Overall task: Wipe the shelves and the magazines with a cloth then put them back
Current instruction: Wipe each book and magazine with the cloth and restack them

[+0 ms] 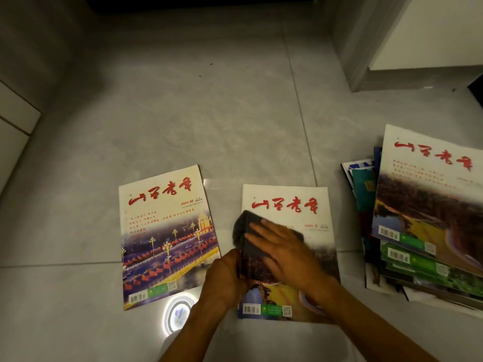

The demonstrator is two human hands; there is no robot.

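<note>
The left magazine (167,236) bears a red brush-script Chinese title and "2025 10". The middle magazine (287,205) carries the same title and "2025 9"; the stack's top magazine (431,194) seems to repeat it, blurred.

The floor (162,131) was laid with large pale grey tiles, glossy, with thin grout lines crossing it. A round ring of ceiling light was mirrored in the tiles (177,316) near the bottom. A white cabinet (428,32) stood at the upper right on a grey base. White panels (13,126) edged the left side. A dark strip (198,2) ran along the top. The lighting was dim.
</note>
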